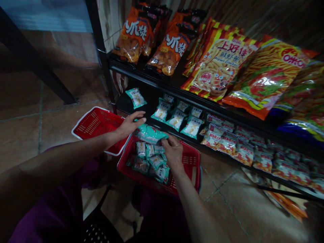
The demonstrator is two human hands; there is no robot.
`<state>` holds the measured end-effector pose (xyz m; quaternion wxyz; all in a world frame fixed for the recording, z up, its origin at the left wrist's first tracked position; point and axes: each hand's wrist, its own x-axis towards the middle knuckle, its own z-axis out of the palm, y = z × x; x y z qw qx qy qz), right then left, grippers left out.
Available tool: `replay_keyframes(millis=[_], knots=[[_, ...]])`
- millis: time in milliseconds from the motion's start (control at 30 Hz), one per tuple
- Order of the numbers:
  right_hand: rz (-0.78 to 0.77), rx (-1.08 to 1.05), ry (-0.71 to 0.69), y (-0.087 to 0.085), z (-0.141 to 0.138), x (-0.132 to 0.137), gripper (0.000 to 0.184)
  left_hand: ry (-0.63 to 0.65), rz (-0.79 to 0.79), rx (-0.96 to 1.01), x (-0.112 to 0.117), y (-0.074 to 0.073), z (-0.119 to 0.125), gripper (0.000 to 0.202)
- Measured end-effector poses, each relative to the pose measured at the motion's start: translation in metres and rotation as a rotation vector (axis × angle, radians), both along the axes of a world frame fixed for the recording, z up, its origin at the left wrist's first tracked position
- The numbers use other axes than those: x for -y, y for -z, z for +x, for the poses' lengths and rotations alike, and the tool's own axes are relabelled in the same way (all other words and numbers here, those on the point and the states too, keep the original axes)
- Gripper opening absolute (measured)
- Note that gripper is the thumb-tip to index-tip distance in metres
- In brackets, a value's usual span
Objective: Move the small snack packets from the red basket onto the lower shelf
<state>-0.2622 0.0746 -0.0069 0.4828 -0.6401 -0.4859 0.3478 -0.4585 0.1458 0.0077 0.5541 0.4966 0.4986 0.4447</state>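
Note:
A red plastic basket (pixel 192 162) sits in front of me, filled with several small teal snack packets (pixel 152 160). My right hand (pixel 173 152) is closed on the end of a larger teal bag (pixel 150 133) lying across the basket's top. My left hand (pixel 130 125) rests over the bag's left end with its fingers stretched out flat. A second red basket (pixel 93 123) stands just left of the first, behind my left wrist.
A black shelf rack (pixel 157 84) stands ahead. Its upper shelf holds orange snack bags (pixel 136 33) and striped prawn cracker bags (pixel 220 64). The lower shelf holds teal packets (pixel 177 116) and red-and-white packets (pixel 227 140). Tiled floor lies to the left.

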Motion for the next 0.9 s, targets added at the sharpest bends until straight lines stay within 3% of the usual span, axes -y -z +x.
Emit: replay_keyframes(millis=[167,333,600,900], knots=[[-0.068,-0.121,0.066,-0.014,-0.003,0.000,0.014,0.042,-0.142,0.174,0.005,-0.007,0.004,0.033],[-0.100,-0.201,0.147,-0.026,-0.005,-0.001,0.012,0.058,-0.147,0.246,0.005,-0.006,0.004,0.027],[-0.099,-0.394,0.204,-0.022,-0.008,-0.003,0.011,-0.078,-0.278,0.363,0.006,-0.007,0.010,0.028],[-0.180,-0.591,0.181,-0.025,-0.013,-0.005,0.015,-0.158,-0.442,0.344,0.006,-0.012,0.010,0.029]])
